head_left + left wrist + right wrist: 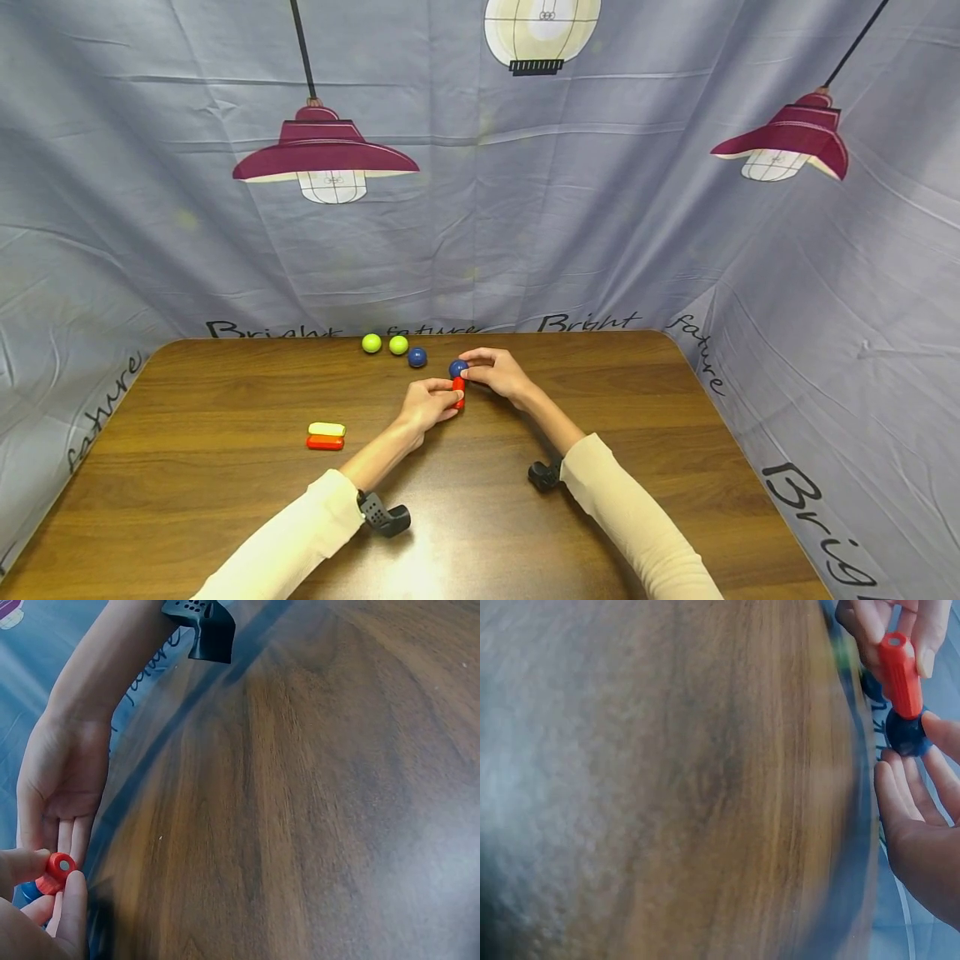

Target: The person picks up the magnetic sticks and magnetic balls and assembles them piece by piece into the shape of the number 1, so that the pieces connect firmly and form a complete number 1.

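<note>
Your left hand [427, 404] pinches the red stick [459, 393] between thumb and fingers. Your right hand [498, 372] pinches the blue ball [458, 368] between its thumb and fingertips. The ball sits just beyond your left fingertips, and the stick's far end appears to meet it; whether the two are joined, you cannot tell from here.

To seat them well, aim the stick at the ball's middle and keep both fingertips clear of the joint. Let your right hand brace the ball while your left pushes gently and straight; a sideways push could make the round surface slip.

Just beyond your left hand, another blue ball [417, 357] rests on the desk [465, 517], with two green balls [398, 345] farther to its left. Left of that hand and nearer you, a yellow stick [326, 429] and a second red stick [325, 443] lie side by side, so keep your forearm off them.
</note>
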Available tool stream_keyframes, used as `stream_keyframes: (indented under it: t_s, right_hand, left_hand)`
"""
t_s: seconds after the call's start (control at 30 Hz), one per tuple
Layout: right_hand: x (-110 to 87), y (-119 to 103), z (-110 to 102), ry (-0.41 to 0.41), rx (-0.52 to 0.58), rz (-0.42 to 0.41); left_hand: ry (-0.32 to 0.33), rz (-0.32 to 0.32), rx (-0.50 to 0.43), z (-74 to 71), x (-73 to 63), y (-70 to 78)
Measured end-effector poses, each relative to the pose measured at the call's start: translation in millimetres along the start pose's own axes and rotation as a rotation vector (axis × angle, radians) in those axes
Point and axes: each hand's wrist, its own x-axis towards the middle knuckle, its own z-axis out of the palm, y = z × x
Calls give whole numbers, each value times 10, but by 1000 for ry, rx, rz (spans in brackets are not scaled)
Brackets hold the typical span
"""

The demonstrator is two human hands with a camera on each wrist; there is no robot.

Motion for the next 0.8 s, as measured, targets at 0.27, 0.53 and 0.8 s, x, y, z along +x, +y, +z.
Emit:
stream_keyframes:
  t_s: [0.27,0.53,0.8]
  right_hand:
    - [11,5,-32,-1,-23,-15]
    - [71,71,-60,51,-69,-5]
    - [133,76,-136,84,-114,27]
  left_hand:
    - [-5,0,-3,25,-6,57]
    - [27,-18,-6,20,51,8]
    - [29,25,36,-38,16,-22]
